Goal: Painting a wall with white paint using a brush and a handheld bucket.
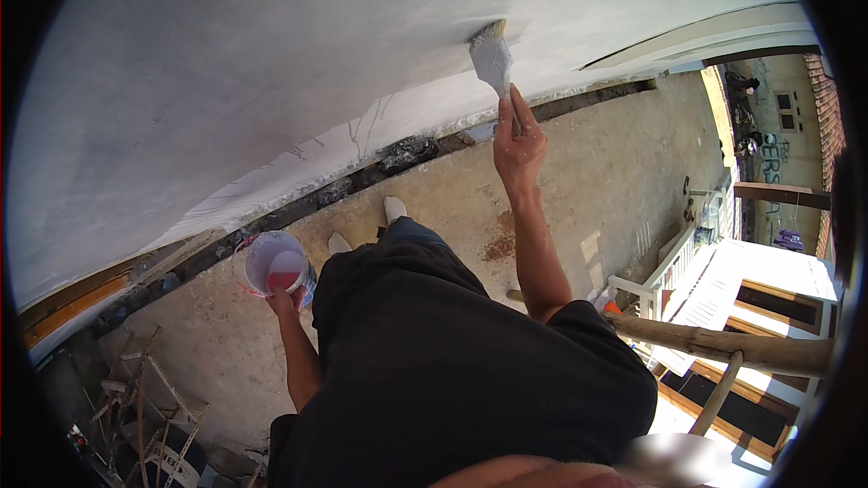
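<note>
My right hand [522, 152] is closed round the handle of a wide paintbrush [492, 59], arm stretched forward. Its paint-coated head and bristle tips meet the wall [362, 63], which shows grey and whiter patches with drips near its foot. Down at the left, my left hand [287, 298] grips the near rim of a paint bucket [269, 253]. Pale paint lies in the bucket, and a pinkish-red patch shows inside by my fingers; I cannot tell what it is. Much of the bucket's outside is hidden.
A dark gutter [339, 188] runs along the wall's foot beside the concrete floor [615, 154]. Metal scraps and rods [145, 398] are heaped at the lower left. A wooden pole [714, 343] and a white railing [665, 280] stand at the right.
</note>
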The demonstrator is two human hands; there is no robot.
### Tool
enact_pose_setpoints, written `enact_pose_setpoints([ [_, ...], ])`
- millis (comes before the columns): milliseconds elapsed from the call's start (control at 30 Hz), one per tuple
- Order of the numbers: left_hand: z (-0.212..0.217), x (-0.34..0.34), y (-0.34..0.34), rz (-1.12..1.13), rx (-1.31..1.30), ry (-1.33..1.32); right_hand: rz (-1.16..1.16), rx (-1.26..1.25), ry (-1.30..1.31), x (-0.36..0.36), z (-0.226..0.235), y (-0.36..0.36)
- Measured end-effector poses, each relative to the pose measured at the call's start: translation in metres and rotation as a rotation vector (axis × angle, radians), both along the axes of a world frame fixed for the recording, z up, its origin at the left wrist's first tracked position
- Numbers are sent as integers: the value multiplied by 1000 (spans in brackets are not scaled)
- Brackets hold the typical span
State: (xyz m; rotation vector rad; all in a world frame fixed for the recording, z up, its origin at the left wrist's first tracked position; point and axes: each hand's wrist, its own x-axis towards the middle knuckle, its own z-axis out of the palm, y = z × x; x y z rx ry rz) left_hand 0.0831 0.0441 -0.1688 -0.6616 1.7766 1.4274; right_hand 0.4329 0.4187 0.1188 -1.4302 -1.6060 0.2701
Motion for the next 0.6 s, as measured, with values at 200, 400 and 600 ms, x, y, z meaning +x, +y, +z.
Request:
enact_pose_setpoints([
  [200, -7, -5, -3, -58, 37, 110, 44, -92, 24, 24, 35, 13],
  [400, 28, -8, 12, -224, 10, 69, -50, -46, 25, -6, 36, -1],
  [600, 24, -12, 10, -281, 52, 140, 66, -79, -29, 5, 42, 1],
])
